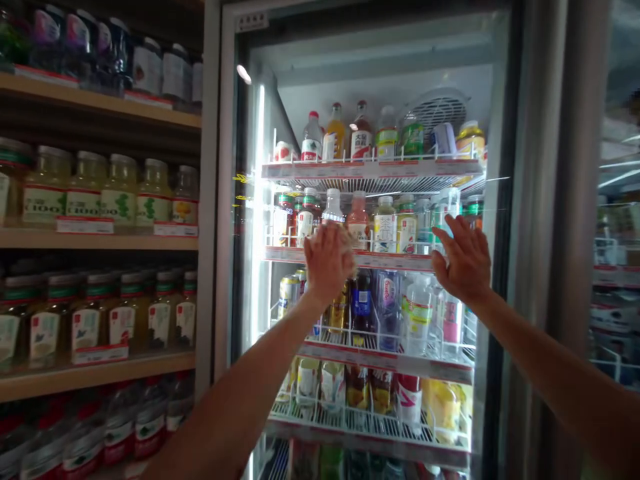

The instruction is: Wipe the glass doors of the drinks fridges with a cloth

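Observation:
A tall glass door (380, 40) with a metal frame stands in front of me, with faint reflections on it. My left hand (326, 263) is raised before the middle of the glass, fingers bunched and blurred. A pale, crumpled patch shows along its fingers; what it is I cannot make out. Farther right, my right hand (464, 261) is lifted near the door's right side, its fingers spread and nothing held in them. Whether either palm touches the pane is hard to tell. Behind the hands, bottles (358, 217) stand on a white wire shelf (290, 255).
Inside the lit cooler, drinks fill several wire racks, the top one (370, 170) below a round vent (440, 110). Wooden shelves (100, 239) on the left carry rows of jars and bottles (120, 190). A metal post (545, 200) and another glass front (620, 200) are at the right.

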`<state>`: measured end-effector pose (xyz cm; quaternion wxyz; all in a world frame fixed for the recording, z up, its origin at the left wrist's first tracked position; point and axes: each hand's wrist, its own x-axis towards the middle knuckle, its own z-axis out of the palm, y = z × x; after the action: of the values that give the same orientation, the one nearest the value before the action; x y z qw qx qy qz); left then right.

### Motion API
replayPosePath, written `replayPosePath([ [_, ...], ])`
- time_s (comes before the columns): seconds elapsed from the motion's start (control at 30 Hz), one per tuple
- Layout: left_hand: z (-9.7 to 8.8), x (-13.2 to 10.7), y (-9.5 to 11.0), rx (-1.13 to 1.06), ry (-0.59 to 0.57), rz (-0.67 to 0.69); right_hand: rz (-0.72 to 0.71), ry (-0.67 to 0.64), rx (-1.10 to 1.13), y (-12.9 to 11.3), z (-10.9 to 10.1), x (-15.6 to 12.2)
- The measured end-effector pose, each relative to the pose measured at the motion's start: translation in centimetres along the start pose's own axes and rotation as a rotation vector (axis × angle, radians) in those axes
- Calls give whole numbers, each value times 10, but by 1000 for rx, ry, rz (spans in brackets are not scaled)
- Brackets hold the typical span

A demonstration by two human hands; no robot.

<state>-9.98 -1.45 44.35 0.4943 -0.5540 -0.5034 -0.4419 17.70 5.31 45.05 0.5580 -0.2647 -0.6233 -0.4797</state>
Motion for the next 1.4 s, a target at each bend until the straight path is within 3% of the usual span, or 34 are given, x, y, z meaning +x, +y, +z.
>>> replayPosePath([
  [0.07,-1,-10,-2,-29,-112,244,3,-12,7,0,-1,-1],
  [0.1,-3,-15,-10,-31,-133,262,3,-19,10,0,-1,-3],
  [0.13,-6,-18,-22,-24,-122,196,7,-28,12,-2,-1,-5],
  [0.23,-12,-28,-52,28,22,-232,35,-57,12,-12,-1,-14],
  [0.3,-12,-38,-53,49,45,-326,56,-43,18,-19,-1,-20],
  [0.33,-12,-43,-47,45,-3,-252,65,-45,25,-22,-3,-23],
  [0.47,-19,-54,-29,-65,-391,358,69,-149,91,-28,-13,-42],
  [0.5,-23,-52,-34,-66,-430,357,60,-179,114,-28,-15,-48],
  [0.57,-28,-46,-52,-8,-379,114,56,-226,149,-28,-19,-60],
  [0.63,-28,-44,-67,66,-245,-174,76,-274,156,-28,-21,-69],
  [0.7,-26,-49,-70,84,-191,-255,104,-309,143,-29,-22,-73],
  [0.77,-24,-60,-62,14,-305,-54,102,-317,129,-31,-24,-73],
  [0.83,-24,-70,-56,-83,-514,250,91,-307,119,-31,-26,-71],
  [0.87,-25,-72,-56,-104,-588,348,83,-301,118,-31,-27,-71],
  [0.9,-26,-73,-59,-93,-614,361,84,-297,116,-31,-27,-70],
  [0.93,-27,-73,-63,-51,-581,277,89,-299,115,-30,-27,-71],
  [1.03,-27,-73,-70,132,-291,-205,94,-317,116,-27,-25,-73],
  [1.07,-26,-75,-67,148,-246,-269,92,-324,116,-26,-24,-73],
  [1.1,-26,-78,-63,132,-269,-234,88,-328,118,-25,-23,-74],
  [1.2,-28,-89,-52,-27,-574,190,69,-321,124,-24,-22,-75],
  [1.23,-29,-90,-53,-57,-640,260,68,-309,124,-24,-22,-76],
  [1.3,-31,-88,-65,-34,-600,174,80,-286,123,-24,-21,-76],
  [1.4,-26,-86,-81,97,-289,-166,51,-247,149,-25,-20,-77],
])
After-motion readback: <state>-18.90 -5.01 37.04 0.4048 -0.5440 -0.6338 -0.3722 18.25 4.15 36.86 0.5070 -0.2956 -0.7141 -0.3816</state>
